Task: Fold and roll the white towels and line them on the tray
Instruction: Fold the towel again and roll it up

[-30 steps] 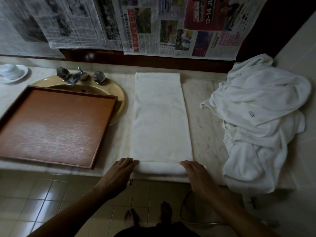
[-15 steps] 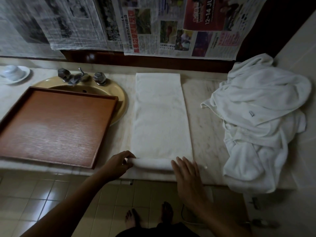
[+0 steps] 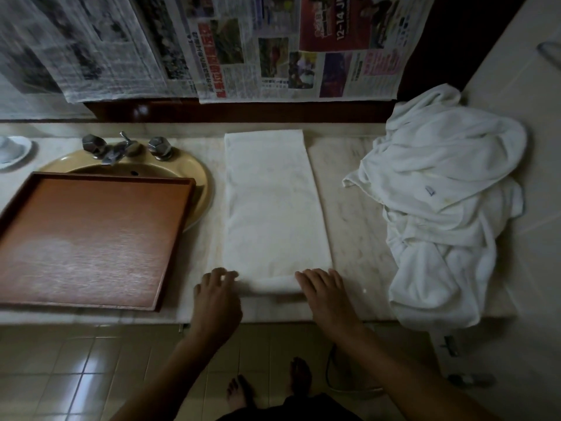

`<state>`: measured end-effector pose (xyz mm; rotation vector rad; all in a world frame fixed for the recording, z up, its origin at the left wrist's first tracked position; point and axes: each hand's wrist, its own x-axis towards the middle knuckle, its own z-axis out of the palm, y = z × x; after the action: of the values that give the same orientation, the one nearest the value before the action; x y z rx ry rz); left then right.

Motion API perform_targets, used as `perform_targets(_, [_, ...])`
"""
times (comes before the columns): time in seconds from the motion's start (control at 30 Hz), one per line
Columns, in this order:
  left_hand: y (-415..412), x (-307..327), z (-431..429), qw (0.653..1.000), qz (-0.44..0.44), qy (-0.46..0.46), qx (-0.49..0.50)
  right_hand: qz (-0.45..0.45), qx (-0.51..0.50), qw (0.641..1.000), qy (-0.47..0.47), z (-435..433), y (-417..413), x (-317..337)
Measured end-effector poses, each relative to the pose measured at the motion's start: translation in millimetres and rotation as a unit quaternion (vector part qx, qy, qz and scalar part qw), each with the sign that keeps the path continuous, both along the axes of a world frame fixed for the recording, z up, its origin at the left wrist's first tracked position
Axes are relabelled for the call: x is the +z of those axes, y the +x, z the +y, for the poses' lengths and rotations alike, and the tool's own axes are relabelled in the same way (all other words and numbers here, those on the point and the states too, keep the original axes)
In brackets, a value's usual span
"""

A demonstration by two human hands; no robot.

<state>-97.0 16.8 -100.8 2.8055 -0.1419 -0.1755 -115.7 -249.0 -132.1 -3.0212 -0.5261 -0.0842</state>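
Pressing the rolled near end of the white towel [image 3: 273,208], the right hand [image 3: 327,294] lies flat, fingers straight; the left hand [image 3: 217,297] arches blurred fingers over it, grip unclear.
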Motion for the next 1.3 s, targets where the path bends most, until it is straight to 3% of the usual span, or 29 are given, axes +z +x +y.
perform_targets(0.17, [-25.1, -18.1, -56.8, 0.988, -0.047, -0.023, -0.142, 0.038, 0.002, 0.999, 0.008, -2.3, 7.3, 8.3])
perform_targets(0.47, [-16.4, -28.5, -17.8, 0.975, -0.054, -0.070, -0.206, 0.167, 0.042, 0.984, 0.052, -6.7, -5.1, 25.1])
perform_targets(0.8, [-5.8, -27.5, 13.6, 0.971, 0.012, 0.006, -0.237, 0.267, -0.033, 0.941, 0.205, -21.8, -11.4, 30.6])
perform_targets(0.97, [11.0, -41.8, 28.3, 0.966, 0.012, 0.013, -0.259, 0.255, -0.022, 0.944, 0.209, -26.7, -7.8, 25.1])
perform_targets(1.17, [24.0, -41.6, 27.6, 0.947, -0.017, 0.072, -0.312, 0.162, -0.058, 0.974, 0.147, -31.9, -6.2, 0.7])
perform_targets(1.3, [22.7, -35.2, 21.1, 0.987, 0.016, -0.001, -0.162, 0.063, -0.091, 0.979, 0.174, 0.3, -22.8, -1.8])
